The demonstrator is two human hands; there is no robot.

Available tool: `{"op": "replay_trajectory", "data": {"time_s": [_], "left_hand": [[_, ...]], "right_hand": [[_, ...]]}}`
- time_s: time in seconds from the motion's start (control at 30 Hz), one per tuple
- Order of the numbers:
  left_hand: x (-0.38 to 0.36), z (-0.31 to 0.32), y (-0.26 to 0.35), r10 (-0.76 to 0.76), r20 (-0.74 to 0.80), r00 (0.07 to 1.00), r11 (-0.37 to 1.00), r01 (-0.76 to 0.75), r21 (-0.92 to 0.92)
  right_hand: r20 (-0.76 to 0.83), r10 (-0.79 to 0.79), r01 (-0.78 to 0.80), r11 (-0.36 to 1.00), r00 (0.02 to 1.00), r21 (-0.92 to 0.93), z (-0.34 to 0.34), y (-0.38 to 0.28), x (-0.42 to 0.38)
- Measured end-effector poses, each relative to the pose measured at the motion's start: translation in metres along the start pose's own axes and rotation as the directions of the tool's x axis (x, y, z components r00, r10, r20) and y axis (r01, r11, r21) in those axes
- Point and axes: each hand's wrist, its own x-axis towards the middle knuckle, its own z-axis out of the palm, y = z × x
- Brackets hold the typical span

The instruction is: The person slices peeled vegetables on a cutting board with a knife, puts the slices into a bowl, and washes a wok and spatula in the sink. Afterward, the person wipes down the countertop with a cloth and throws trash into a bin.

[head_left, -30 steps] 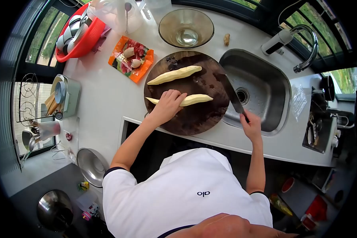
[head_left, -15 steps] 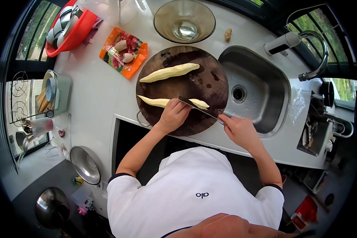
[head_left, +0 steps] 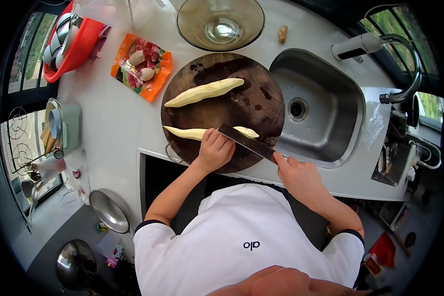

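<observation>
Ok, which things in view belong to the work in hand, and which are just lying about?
In use:
- left hand, on the near peeled root
- right hand, holding the knife
- round board
- far peeled root, probably

Apparently lying about:
- knobbly brown piece
- orange packet
- red basket
- metal bowl

Unclear: glass bowl

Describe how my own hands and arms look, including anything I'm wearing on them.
Your left hand and right hand are bare, five-fingered human hands without gloves. No watch or bracelet shows. The short white sleeves end in dark bands.
</observation>
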Motion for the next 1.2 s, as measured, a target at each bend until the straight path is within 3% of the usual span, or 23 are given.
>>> {"op": "replay_trajectory", "data": {"time_s": [0.33,0.43,0.63,0.67,0.87,1.2], "left_hand": [[0.003,0.001,0.002,-0.003,-0.039,0.999,1.0,0.002,-0.002],[0.002,0.002,0.003,0.004,-0.053,0.999,1.0,-0.004,-0.006],[0.003,0.001,0.003,0.022,-0.064,0.998,1.0,-0.022,-0.001],[0.004,0.002,0.002,0.024,-0.066,0.998,1.0,-0.024,-0.005],[-0.003,0.001,0.0,0.003,-0.049,0.999,1.0,-0.005,-0.023],[0.003,0.0,0.0,-0.003,-0.048,0.999,0.999,0.002,-0.032]], "right_hand": [[0.116,0.105,-0.109,0.994,0.988,0.028,0.024,-0.002,0.028],[0.064,0.107,-0.114,0.987,0.992,0.115,0.05,0.01,0.054],[-0.197,0.032,0.041,0.935,0.98,0.353,0.066,0.034,0.05],[-0.241,0.022,0.058,0.946,0.97,0.319,0.071,0.035,0.046],[-0.095,0.026,-0.017,0.996,0.995,0.086,0.031,0.011,0.005],[0.134,0.134,-0.137,0.99,0.982,0.015,0.013,-0.004,0.006]]}}
